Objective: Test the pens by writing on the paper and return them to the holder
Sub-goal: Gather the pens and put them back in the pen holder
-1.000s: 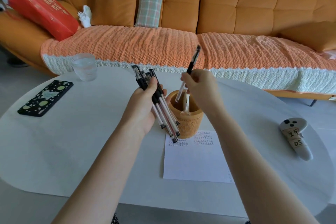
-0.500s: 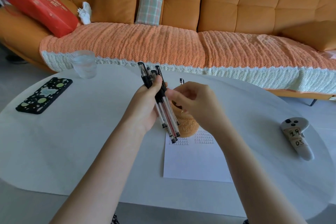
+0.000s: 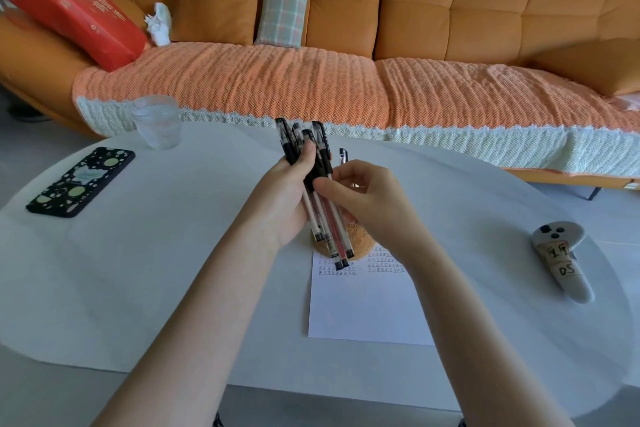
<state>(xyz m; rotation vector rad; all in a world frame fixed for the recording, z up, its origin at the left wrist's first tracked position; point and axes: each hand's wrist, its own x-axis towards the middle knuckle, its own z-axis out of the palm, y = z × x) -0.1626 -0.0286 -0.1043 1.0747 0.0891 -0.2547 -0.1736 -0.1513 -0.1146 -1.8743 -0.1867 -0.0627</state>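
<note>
— Over the middle of the white table (image 3: pixel 173 270), what do we hold?
— Our left hand (image 3: pixel 284 204) grips a bundle of pens (image 3: pixel 323 215), caps up, tips slanting down in front of the holder (image 3: pixel 362 243).
— And our right hand (image 3: pixel 370 201)?
— Its fingers are curled and its thumb lies against the bundle. We cannot tell whether it pinches a pen.
— What else do we see?
— A single pen (image 3: pixel 343 157) stands in the holder, at the far end of the paper (image 3: pixel 363 308).
</note>
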